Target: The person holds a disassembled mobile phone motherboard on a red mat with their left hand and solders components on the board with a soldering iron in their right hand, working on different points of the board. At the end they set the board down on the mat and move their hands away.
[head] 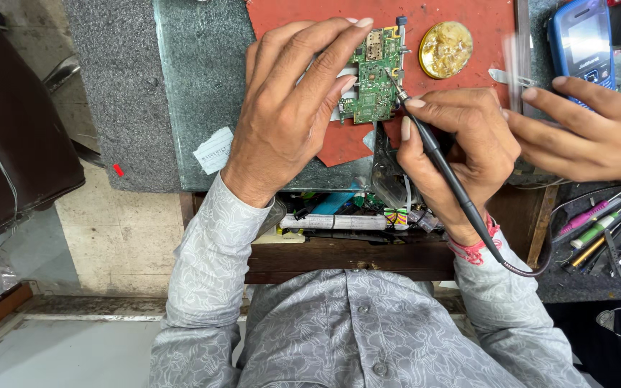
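Note:
A small green circuit board (376,75) lies on a red mat (461,18) on the stone bench top. My left hand (292,108) presses flat on the board's left side, fingers spread over it. My right hand (461,147) grips a black soldering iron (443,162) like a pen, its tip touching the board's right edge. The iron's cable runs off past my right wrist.
A round brass-coloured tin (445,49) sits on the mat right of the board. Another person's hand (591,133) reaches in from the right beside a blue keypad phone (582,39). An open drawer (346,215) of parts lies below the bench edge; several screwdrivers (601,230) lie at right.

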`<state>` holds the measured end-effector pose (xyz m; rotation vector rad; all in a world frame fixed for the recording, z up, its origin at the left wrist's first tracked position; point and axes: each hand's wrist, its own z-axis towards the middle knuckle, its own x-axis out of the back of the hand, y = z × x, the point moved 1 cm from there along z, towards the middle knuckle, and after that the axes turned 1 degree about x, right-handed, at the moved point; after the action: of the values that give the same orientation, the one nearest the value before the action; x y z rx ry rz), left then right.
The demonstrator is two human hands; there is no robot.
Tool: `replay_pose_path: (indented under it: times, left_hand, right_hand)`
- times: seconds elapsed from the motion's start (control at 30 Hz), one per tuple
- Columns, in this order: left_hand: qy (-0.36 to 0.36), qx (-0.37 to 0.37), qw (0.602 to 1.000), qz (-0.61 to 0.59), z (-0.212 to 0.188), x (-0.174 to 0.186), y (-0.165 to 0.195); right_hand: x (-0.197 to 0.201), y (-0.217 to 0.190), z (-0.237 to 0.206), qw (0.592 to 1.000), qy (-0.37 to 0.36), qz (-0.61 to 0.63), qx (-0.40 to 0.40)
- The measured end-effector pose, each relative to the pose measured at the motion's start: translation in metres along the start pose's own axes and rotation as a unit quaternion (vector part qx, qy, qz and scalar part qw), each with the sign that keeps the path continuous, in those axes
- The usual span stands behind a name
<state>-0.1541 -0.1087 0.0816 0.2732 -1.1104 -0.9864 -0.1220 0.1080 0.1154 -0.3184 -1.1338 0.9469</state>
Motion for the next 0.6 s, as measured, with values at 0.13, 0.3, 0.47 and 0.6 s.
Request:
replay_pose_path:
  times: [0.13,0.3,0.47,0.6]
  left_hand:
    - [0.001,0.001,1.000,-0.001,-0.0003,0.0001,0.0000]
    - [0.001,0.000,1.000,0.001,-0.0003,-0.0003,-0.0003]
    - [0.006,-0.003,1.000,0.000,0.0000,-0.0015,-0.0010]
    - [0.005,-0.003,1.000,-0.001,-0.0003,-0.0013,-0.0012]
  right_hand:
    - [0.0025,-0.0013,-0.0014,1.000,-0.006,-0.007,-0.007]
    - [0.0015,-0.0025,-0.0003,1.000,-0.001,-0.012,-0.008]
    - [0.0012,-0.0021,0.0013,1.000,0.001,-0.014,0.002]
    - [0.0010,-0.0028,0.0013,1.000,0.002,-0.016,0.004]
